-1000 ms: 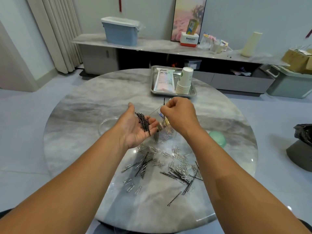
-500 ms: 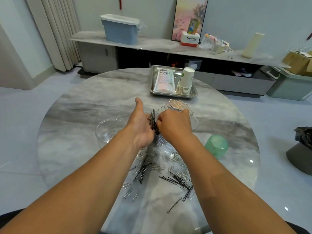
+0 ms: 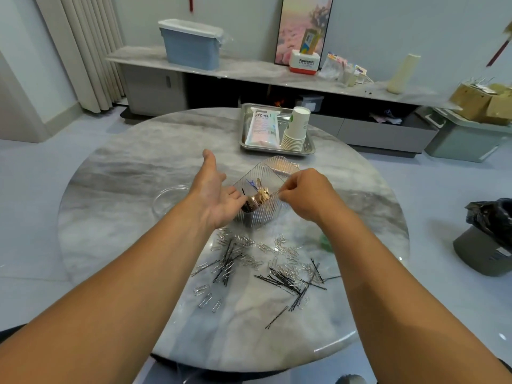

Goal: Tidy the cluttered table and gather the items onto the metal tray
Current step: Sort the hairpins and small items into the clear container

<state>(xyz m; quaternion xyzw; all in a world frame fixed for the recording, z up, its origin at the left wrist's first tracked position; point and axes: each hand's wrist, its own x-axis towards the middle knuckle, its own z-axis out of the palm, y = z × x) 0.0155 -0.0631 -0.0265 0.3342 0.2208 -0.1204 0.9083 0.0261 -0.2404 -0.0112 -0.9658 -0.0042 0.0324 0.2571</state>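
The clear ribbed plastic box [image 3: 259,202] sits mid-table right between both hands. The left hand [image 3: 214,194] is at its 9 o'clock side, palm up, fingers relaxed and spread, fingertips at the box's rim, holding nothing. The right hand [image 3: 306,196] is at its 3 o'clock side, fingers curled, pinching the box's rim. Inside the box there's a heap of small stuff, tan and dark bits; can't really tell what each piece is.

At 12 o'clock from the box, near the far edge of the round grey marble table [image 3: 110,195], is the rectangular metal tray [image 3: 246,146]. It holds a flat white plastic packet [image 3: 263,127] lying with its long axis pointing away from me, and a stack of white paper cups [image 3: 296,128] tipped over, leaning toward 1 o'clock.

At 6 o'clock from the box, loose silver paper clips [image 3: 282,246] and black bobby pins [image 3: 285,281] are scattered pointing every which way. A clear round glass dish [image 3: 167,198] sits at 9 o'clock of the left hand.
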